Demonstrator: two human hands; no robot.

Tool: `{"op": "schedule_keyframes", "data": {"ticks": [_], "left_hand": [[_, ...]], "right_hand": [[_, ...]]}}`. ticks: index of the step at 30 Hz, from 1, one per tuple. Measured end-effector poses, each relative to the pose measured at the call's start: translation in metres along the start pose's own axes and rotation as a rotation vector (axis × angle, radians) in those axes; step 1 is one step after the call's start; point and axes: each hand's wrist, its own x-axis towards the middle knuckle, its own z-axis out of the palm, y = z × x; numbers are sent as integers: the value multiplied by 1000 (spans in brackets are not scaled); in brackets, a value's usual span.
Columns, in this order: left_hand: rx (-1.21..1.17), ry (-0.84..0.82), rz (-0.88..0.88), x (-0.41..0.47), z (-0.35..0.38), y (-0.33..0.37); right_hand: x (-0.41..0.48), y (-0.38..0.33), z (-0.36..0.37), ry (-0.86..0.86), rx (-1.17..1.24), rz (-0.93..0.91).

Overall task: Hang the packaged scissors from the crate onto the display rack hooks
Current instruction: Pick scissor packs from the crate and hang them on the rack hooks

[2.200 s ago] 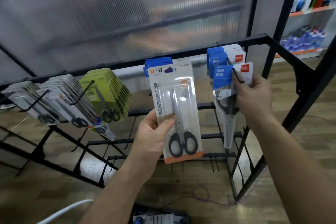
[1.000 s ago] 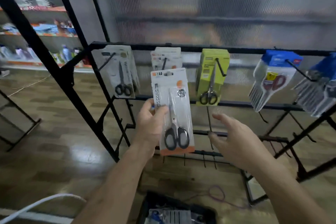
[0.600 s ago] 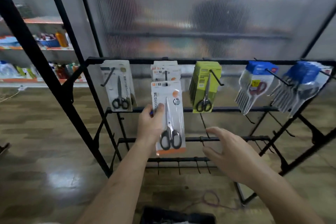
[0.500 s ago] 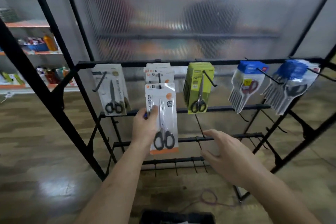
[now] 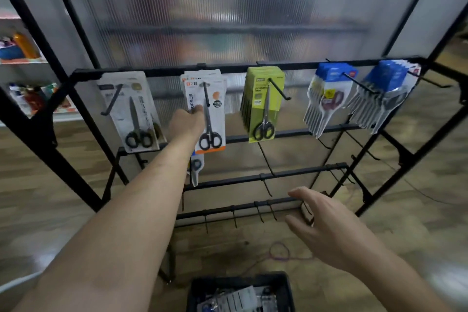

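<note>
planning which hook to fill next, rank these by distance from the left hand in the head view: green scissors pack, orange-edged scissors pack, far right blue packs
1. orange-edged scissors pack: held by the left hand itself.
2. green scissors pack: one place to the right.
3. far right blue packs: at the right end, farthest.
</note>
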Motion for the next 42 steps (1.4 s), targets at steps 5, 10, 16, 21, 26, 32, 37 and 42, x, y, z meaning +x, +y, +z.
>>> {"op": "schedule_keyframes", "data": {"ticks": [5,10,16,21,26,32,37,42], "left_hand": [[-8,-54,5,-35,-11,-13],[248,-67,193,-122,-25,-22],[579,-174,344,-247,-18,-12],[715,-87,444,-311,4,4],[782,-43,452,-355,27,15],[826,-57,493,-389,41,22],[867,-79,560,-397,33,23],[893,-72,569,-400,-2,3]], "right_hand": [[-9,12,-9,9,1,-3],[-14,18,-23,9,17,-66],[-29,47,-33,44,21,-169],[-51,83,-40,38,61,-247],[-74,118,-39,57,117,-272],[-101,155,-47,62,136,-223],[-114,149,-44,66,132,-199],[-122,110,-30,64,101,-193]]}}
